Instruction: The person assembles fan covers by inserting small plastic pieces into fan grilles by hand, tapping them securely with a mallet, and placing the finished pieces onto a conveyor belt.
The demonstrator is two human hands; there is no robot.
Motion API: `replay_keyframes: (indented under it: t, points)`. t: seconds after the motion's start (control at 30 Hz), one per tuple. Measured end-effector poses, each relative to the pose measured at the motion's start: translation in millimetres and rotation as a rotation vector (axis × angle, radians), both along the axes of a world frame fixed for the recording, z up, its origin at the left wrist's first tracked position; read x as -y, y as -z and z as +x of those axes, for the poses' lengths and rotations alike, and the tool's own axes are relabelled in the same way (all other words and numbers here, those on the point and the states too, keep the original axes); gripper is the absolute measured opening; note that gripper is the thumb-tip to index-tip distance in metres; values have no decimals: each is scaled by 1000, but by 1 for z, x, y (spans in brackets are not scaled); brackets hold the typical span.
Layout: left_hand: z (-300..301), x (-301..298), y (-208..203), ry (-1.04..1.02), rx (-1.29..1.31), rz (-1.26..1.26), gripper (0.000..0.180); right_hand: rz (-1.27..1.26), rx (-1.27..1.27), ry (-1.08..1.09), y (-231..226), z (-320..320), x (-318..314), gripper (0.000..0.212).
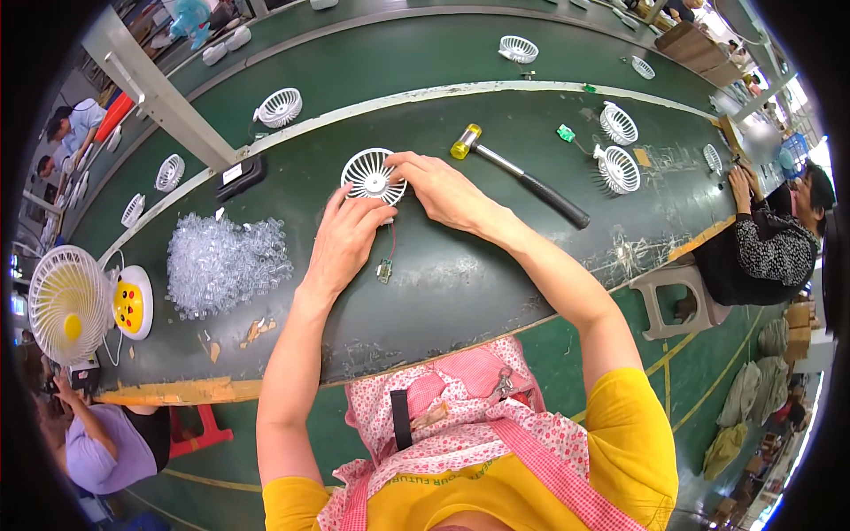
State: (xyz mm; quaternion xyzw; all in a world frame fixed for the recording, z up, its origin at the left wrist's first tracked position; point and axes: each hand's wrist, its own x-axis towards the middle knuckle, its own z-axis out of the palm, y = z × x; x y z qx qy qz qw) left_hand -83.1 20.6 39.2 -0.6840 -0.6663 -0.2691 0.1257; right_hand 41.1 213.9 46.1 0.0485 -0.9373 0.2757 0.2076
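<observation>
1. Fingers (359, 211) of the left hand (341, 234) bend over the near edge of a white round fan cage (377, 183) and hold it.
2. On the other side, the right hand (447, 195) holds the cage by its right edge, with bent fingers.
3. The fan cage is on the dark green table (460, 301), right between the two hands, with its thin bars facing up.
4. A thin red wire (393, 237) comes out from under the hands toward the person, with a little green board (383, 271) at its end.
5. To the right of the hands lies a hammer (524, 176) with a yellow head and a black handle.
6. To the left sits a big pile of clear plastic bits (226, 265), with a small black box (241, 177) behind it.
7. Farther left stands a white fan (71, 305) with a yellow middle.
8. Far to the right, two more white cages (617, 168) sit close together, near another person (770, 239).
</observation>
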Motion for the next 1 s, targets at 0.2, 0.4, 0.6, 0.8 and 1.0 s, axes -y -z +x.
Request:
replay_keyframes:
  t: [0.2, 0.4, 0.6, 0.8, 1.0]
  points:
    - [0, 1, -3, -9, 28, -42, 28, -125, -240, 92, 16, -5, 15, 40]
    - [1, 1, 0, -150, 30, 177, 38, -735, 147, 162, -4, 10, 39, 33]
    - [12, -3, -3, -178, 99, 210, 34, -751, 153, 197, -7, 13, 41, 26]
    - [20, -9, -4, -287, 62, 220, 28, -235, -141, 134, -10, 17, 55, 14]
    - [15, 0, -6, -227, 168, 309, 22, -518, 26, 198, -28, 18, 53, 17]
